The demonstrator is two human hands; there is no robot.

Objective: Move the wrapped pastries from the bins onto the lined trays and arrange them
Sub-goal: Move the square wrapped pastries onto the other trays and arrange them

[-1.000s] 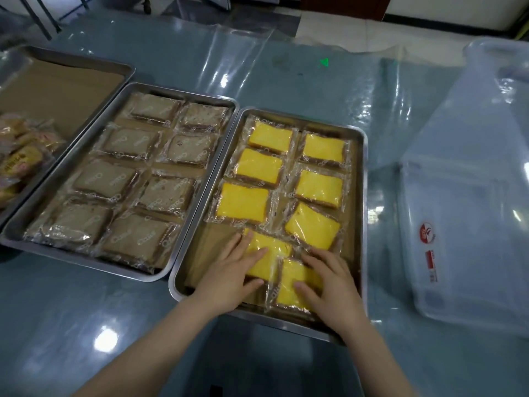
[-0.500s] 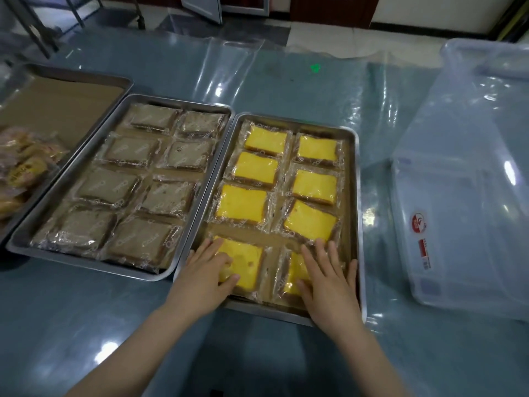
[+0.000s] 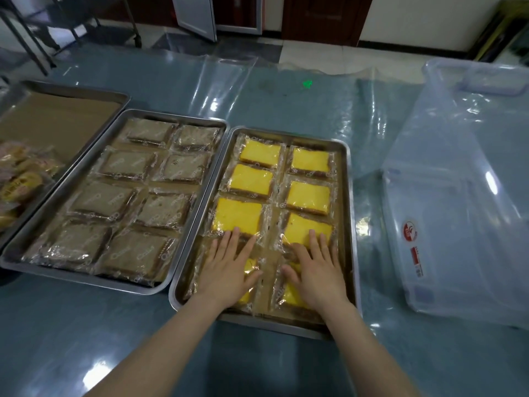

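Note:
A lined steel tray in front of me holds several wrapped yellow cakes in two columns. My left hand lies flat, fingers straight, on the nearest cake of the left column. My right hand lies flat on the nearest cake of the right column, its fingertips reaching the cake above. Both near cakes are mostly hidden under my palms. Left of this tray, a second steel tray is filled with several wrapped brown cakes.
A third lined tray at far left carries a pile of wrapped pastries at its near end. A clear plastic bin lies on the right of the plastic-covered table. A rack and a door stand beyond.
Both hands have shifted the two nearest yellow cakes apart into line with their columns and now lie flat on them. The camera has tilted up, showing more of the room.

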